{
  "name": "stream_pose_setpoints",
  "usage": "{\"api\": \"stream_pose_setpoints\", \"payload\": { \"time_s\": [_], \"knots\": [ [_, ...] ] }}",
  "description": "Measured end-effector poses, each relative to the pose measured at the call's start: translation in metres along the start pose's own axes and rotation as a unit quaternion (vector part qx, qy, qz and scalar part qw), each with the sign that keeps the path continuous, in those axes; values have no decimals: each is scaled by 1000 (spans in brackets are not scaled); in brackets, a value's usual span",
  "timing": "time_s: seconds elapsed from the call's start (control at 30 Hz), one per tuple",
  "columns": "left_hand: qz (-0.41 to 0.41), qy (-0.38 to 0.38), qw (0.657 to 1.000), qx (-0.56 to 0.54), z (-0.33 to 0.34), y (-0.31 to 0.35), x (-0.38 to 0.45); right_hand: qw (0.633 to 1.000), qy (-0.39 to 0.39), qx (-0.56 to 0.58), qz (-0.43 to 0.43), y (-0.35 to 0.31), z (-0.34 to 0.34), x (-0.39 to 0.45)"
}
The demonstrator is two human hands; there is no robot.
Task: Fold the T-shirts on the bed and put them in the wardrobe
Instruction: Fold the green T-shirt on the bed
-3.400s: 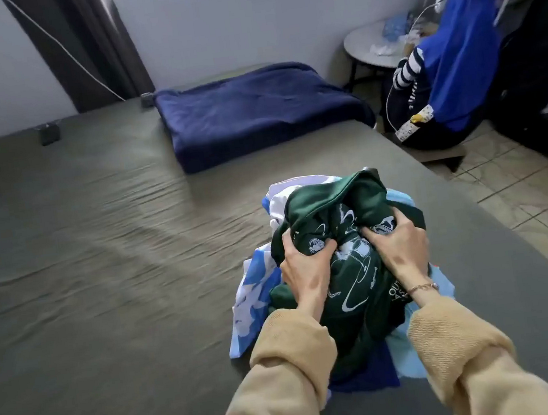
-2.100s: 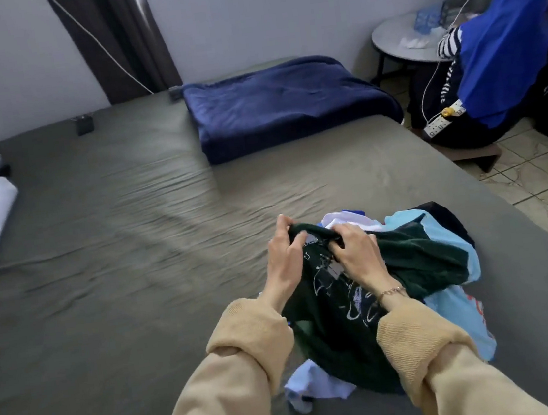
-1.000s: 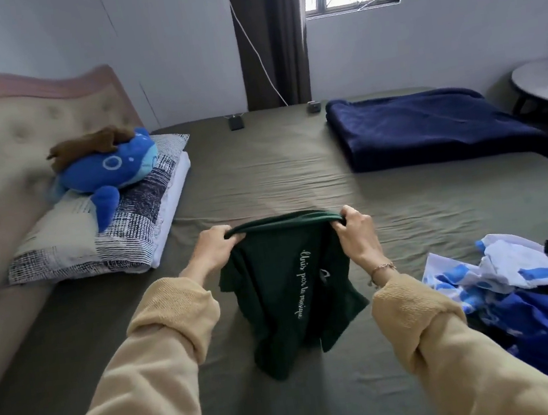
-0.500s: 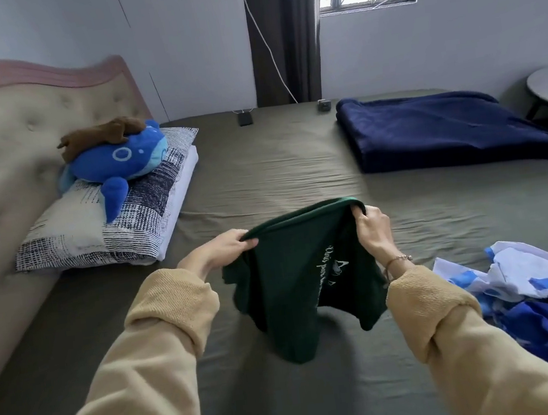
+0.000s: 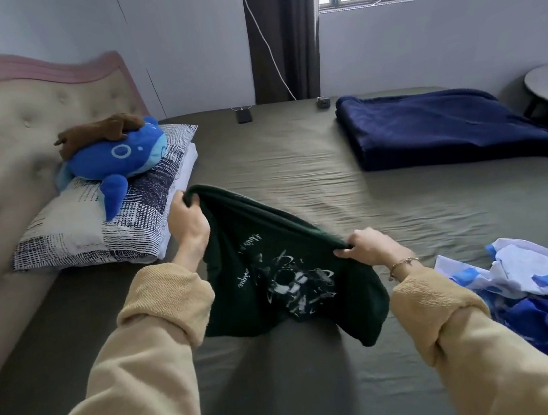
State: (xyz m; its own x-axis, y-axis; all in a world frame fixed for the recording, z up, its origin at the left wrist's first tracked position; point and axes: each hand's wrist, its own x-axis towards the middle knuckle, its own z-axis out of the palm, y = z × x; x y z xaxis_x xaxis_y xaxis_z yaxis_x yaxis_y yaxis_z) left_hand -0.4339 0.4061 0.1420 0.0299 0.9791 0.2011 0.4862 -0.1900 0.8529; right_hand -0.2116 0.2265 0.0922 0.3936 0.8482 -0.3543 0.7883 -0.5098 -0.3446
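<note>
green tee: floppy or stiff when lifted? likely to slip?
Likely floppy: the green tee sags between the left hand and right hand, its hem drooping toward the bed. Probably light: fingertip pinches hold it up. Slip seems unlikely; the knit bunches in both grips.

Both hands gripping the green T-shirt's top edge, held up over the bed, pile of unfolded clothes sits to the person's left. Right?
Not quite. The head view shows the pile of unfolded clothes on the person's right, not left. The rest holds: the left hand and right hand both grip the top edge of the green T-shirt, held up over the bed.
</note>
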Motion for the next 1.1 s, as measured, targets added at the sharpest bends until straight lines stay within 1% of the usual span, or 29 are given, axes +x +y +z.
{"api": "stream_pose_setpoints", "payload": {
  "time_s": [0.03,0.07,0.1,0.13,0.17,0.23,0.3,0.37,0.4,0.43,0.47,0.5,0.53,0.57,0.6,0.63,0.67,0.7,0.73,0.83,0.87,0.9,0.93,0.97,1.03,1.1],
  "knots": [
    [-17,0,1000,-14,0,-1,1,999,-27,8,29,-3,4,-1],
    [-28,-12,999,-23,1,-2,2,996,-49,65,35,-6,7,-2],
    [-33,-30,999,-24,3,-4,2,985,-66,159,25,-9,9,-2],
    [-37,-51,998,-17,6,-7,2,959,-76,271,7,-12,11,-1],
    [-37,-74,997,-3,9,-11,1,924,-75,374,-10,-16,12,-2],
    [-17,-133,991,25,17,-19,-4,849,-54,525,-27,-26,7,0],
    [7,-205,978,44,25,-27,-13,800,-38,598,-36,-36,1,6],
    [6,-283,958,36,31,-30,-26,745,-28,664,-46,-45,-7,9],
    [-1,-329,944,9,33,-30,-31,717,-22,695,-49,-49,-10,10],
    [-21,-381,923,-43,34,-27,-37,697,-15,715,-53,-52,-12,12],
    [-54,-431,896,-97,35,-23,-43,685,-13,726,-58,-56,-14,12],
    [-63,-468,872,-126,36,-19,-47,680,-15,730,-65,-60,-14,12],
    [-48,-488,862,-130,37,-16,-50,680,-15,729,-73,-63,-14,13],
    [-16,-477,870,-123,38,-13,-52,684,-12,725,-80,-66,-12,14],
    [19,-428,896,-116,40,-11,-51,692,-3,717,-83,-67,-12,14],
    [47,-365,923,-113,41,-8,-48,705,20,705,-80,-67,-11,15],
    [69,-312,941,-110,40,-4,-44,719,54,689,-73,-67,-11,15],
    [91,-277,951,-106,37,0,-40,733,91,671,-68,-66,-11,14],
    [114,-259,954,-96,35,6,-38,746,128,650,-65,-64,-11,15],
    [180,-224,955,-75,27,25,-32,810,262,524,-19,-56,-10,21],
    [191,-213,955,-83,25,32,-31,813,286,506,-24,-55,-11,22],
    [194,-204,955,-91,22,39,-29,803,289,518,-49,-56,-14,20],
    [191,-198,957,-92,21,46,-27,792,269,540,-89,-58,-19,16],
    [182,-195,960,-92,20,53,-23,792,249,544,-123,-62,-24,11],
    [143,-205,961,-116,16,67,-14,816,250,491,-178,-68,-36,3],
    [87,-238,951,-176,9,79,-7,831,239,450,-223,-71,-44,0]
  ]
}}
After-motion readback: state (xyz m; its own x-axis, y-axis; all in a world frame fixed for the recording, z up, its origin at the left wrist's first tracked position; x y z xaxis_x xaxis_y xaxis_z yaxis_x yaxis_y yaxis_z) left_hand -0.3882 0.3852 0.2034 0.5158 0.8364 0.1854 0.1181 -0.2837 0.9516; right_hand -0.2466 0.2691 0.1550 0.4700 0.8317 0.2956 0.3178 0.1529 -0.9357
